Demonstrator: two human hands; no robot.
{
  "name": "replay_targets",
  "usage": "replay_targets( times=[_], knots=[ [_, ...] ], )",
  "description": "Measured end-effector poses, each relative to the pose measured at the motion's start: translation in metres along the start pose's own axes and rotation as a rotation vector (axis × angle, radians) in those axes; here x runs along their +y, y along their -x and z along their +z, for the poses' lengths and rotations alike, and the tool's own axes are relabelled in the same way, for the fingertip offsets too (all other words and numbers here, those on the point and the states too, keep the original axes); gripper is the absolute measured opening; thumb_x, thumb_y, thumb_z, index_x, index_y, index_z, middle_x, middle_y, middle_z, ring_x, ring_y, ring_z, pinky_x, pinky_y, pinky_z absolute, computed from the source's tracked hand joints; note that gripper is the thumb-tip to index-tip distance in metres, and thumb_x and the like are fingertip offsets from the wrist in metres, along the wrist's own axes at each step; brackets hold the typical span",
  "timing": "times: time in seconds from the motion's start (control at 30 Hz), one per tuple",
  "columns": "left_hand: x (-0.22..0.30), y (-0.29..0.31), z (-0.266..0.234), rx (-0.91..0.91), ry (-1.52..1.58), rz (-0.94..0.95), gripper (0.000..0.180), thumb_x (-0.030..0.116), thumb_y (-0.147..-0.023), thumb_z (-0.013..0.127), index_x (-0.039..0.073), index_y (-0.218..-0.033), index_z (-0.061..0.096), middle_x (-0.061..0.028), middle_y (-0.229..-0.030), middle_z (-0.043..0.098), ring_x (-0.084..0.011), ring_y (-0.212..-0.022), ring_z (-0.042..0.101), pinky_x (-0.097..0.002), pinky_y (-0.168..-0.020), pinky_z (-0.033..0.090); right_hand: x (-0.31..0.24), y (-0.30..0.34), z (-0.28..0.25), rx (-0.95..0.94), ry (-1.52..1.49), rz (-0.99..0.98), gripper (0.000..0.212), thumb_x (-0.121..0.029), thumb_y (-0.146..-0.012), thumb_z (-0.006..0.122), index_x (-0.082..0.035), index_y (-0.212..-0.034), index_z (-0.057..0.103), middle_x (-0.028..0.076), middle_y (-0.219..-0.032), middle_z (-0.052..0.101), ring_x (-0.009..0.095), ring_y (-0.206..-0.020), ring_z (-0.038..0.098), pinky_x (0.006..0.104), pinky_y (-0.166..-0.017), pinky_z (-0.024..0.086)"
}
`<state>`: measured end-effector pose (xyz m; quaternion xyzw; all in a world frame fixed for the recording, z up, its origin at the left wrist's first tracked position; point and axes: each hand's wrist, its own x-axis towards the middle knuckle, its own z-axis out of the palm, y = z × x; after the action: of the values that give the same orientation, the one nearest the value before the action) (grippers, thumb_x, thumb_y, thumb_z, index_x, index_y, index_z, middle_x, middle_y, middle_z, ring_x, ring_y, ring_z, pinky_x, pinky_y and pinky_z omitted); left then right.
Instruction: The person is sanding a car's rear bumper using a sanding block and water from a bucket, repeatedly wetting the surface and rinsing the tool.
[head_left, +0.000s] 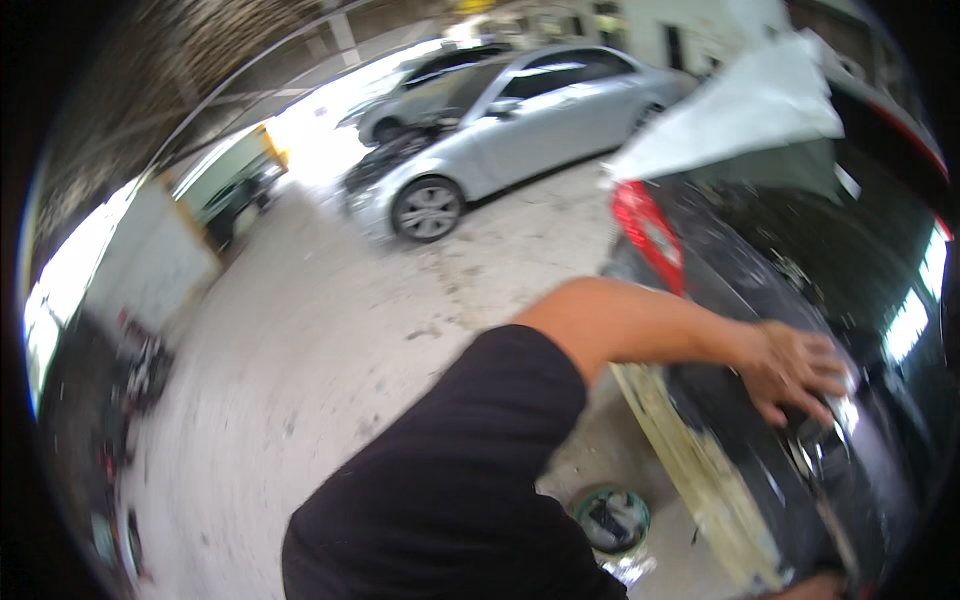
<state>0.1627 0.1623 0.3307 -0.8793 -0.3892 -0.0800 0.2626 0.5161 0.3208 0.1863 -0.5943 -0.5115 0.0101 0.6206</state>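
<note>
My left hand (pixel 792 370) lies on the dark tailgate (pixel 720 270) of a car, its fingers spread and holding nothing. The left arm, in a black sleeve, reaches across from below. A shiny trim piece (pixel 825 455) sits just under that hand. At the lower right edge only a sliver of my right hand (pixel 818 588) shows, close to the car's rear; its fingers are hidden. A red and clear tail light (pixel 650 235) marks the car's near corner. Below it runs a bumper edge (pixel 700 480) with yellowish, worn patches.
A round tub (pixel 612 518) with a green rim and dark contents stands on the floor below the bumper. White sheeting (pixel 745 110) covers part of the dark car. Across the concrete floor (pixel 300 330) stands a silver car (pixel 540 120) with its front end opened up.
</note>
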Motion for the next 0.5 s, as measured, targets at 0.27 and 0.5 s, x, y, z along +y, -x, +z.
replay_targets(
  times=[0.27,0.5],
  knots=[
    [0.002,0.024,-0.023,-0.136,-0.056,-0.144,0.068,0.038,-0.074,0.078,0.017,-0.135,0.055,-0.0148,-0.154,0.041,-0.0385,-0.142,0.039,-0.0522,-0.112,0.036,0.116,0.188,0.061,-0.458,0.036,0.003,0.063,-0.003,-0.094,0.050,-0.001,-0.154,0.031,0.020,-0.163,0.025,0.036,-0.153,0.017,0.0445,-0.125,0.015],
    [0.023,-0.003,-0.020,-0.092,-0.159,-0.002,0.073,0.038,-0.092,0.058,0.013,-0.155,0.032,-0.0298,-0.153,0.035,-0.0497,-0.139,0.039,-0.0573,-0.112,0.033,0.176,0.273,-0.072,-0.501,-0.190,0.948,0.053,-0.009,-0.096,0.045,0.005,-0.147,0.039,0.029,-0.138,0.053,0.044,-0.131,0.048,0.0442,-0.112,0.036]
  ],
)
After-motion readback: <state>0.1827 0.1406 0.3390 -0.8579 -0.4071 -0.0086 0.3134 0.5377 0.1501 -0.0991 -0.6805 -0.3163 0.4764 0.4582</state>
